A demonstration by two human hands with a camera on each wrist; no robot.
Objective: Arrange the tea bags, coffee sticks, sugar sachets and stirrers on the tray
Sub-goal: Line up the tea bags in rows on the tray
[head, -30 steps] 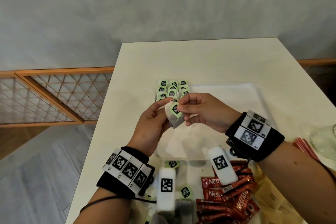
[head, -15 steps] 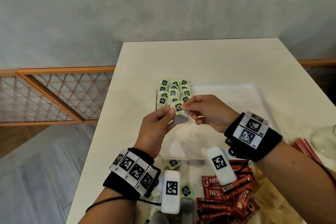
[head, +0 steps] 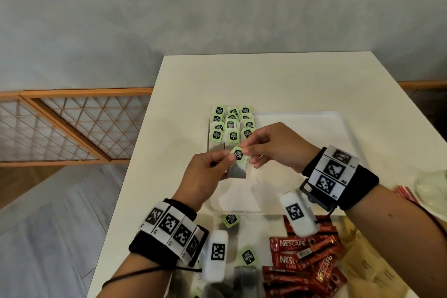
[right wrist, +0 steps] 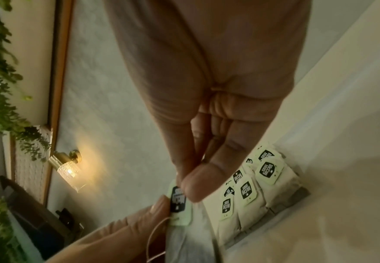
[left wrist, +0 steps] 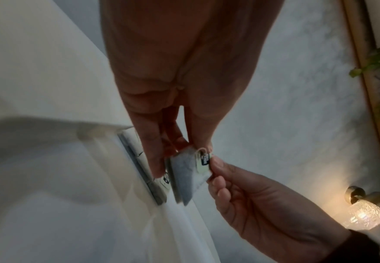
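Observation:
Both hands hold one tea bag [head: 238, 167] just above the white tray [head: 314, 133], in front of the rows of tea bags [head: 231, 127] lined up in its far-left corner. My left hand [head: 226, 156] pinches the bag's top edge. My right hand [head: 244, 150] pinches its green tag [head: 237, 153] between thumb and forefinger. The left wrist view shows the grey bag [left wrist: 188, 175] hanging from the left fingers [left wrist: 153, 153]. In the right wrist view the right thumb [right wrist: 198, 183] presses the tag [right wrist: 179, 202], beside the laid rows [right wrist: 250, 186].
Near the table's front edge lie loose tea bags [head: 250, 257], red coffee sticks [head: 304, 261] and pale yellow sugar sachets [head: 362, 261]. Red stirrers [head: 408, 195] and a glass vessel [head: 433, 189] sit at the right. An orange lattice railing [head: 72, 128] runs left of the table.
Both hands moved the tea bag a little forward and lower over the tray; the right fingers shifted onto its green tag and the bag now hangs more upright.

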